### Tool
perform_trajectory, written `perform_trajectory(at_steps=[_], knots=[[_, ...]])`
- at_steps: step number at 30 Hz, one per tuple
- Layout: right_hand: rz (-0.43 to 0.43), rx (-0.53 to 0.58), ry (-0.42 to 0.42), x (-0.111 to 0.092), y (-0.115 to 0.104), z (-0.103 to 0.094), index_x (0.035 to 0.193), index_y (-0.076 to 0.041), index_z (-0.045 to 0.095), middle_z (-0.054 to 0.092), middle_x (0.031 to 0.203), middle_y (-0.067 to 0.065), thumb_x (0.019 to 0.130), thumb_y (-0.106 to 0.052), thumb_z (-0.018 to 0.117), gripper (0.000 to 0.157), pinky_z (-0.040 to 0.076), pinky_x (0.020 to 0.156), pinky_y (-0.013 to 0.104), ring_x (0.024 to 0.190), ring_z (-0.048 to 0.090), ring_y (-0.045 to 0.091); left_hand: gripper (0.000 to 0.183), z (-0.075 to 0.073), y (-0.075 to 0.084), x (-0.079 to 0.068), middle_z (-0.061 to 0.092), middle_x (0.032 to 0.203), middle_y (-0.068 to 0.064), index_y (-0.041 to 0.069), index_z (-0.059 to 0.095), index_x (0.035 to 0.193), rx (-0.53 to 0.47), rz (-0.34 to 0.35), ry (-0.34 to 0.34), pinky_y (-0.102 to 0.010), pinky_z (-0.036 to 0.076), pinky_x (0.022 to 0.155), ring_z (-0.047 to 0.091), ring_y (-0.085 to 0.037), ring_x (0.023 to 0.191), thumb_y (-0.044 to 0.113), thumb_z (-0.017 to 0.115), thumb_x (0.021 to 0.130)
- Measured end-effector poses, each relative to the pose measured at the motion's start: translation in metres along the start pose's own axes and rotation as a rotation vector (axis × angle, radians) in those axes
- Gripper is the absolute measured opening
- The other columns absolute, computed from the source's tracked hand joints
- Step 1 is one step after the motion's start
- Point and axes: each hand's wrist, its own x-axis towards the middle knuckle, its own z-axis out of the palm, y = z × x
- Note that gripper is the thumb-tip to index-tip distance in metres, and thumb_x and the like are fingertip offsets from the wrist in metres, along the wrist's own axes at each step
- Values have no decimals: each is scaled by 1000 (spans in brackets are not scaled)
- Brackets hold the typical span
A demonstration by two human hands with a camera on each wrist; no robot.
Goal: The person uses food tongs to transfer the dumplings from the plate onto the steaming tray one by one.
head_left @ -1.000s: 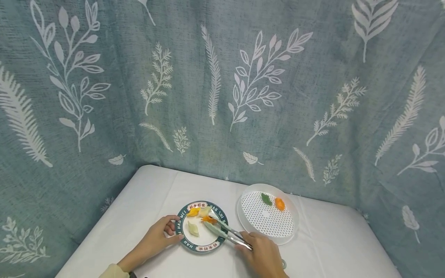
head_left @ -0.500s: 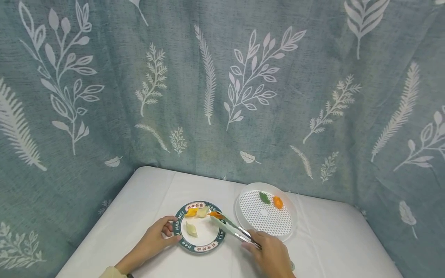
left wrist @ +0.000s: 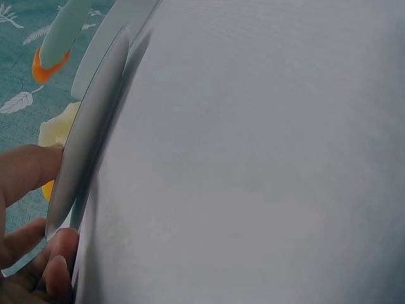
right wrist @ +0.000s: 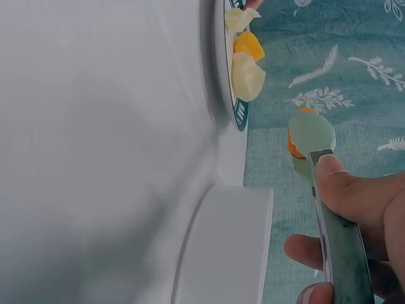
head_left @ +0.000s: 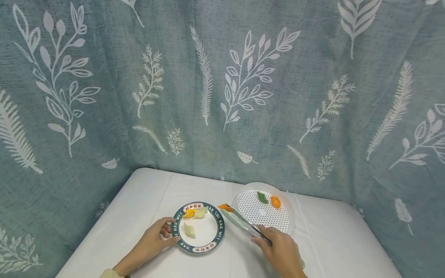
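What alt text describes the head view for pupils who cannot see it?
Right hand gripping tongs that pinch an orange piece near a plate; left hand touching the plate. A perforated tray holds a green piece and another orange one.

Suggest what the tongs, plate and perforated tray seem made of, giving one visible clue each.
Tongs: seemingly polished metal arms, judging by silvery reflections; the matte pale-green tips may be silicone.
Plate: perhaps melamine or ceramic, smooth, with soft sheen and printed rim.
Perforated tray: probably matte plastic, given its regular holes.
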Motion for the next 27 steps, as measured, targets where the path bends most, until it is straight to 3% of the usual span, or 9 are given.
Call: perform_trajectory(at_steps=[8,20,27], knots=[[9,-6,41,-1,18,-11,120,-13,78,77,104,0,83,-45,84,49,57,71,45,93,74,24,63,1,0,1,56,96,4,13,61,134,-3,6,4,-25,47,68,53,-13,86,28,89,80],[88,-47,15,0,45,-20,123,-9,76,76,112,10,87,-45,81,51,56,80,54,103,72,35,63,0,2,-2,56,98,3,12,60,135,-12,1,-1,-24,47,70,53,-14,87,30,88,81],[116,-75,-8,3,60,-25,123,-8,75,77,105,6,88,-48,80,53,56,68,49,88,73,29,64,0,2,-1,57,98,3,12,60,135,-20,-3,-9,-24,47,70,53,-14,87,30,88,81]])
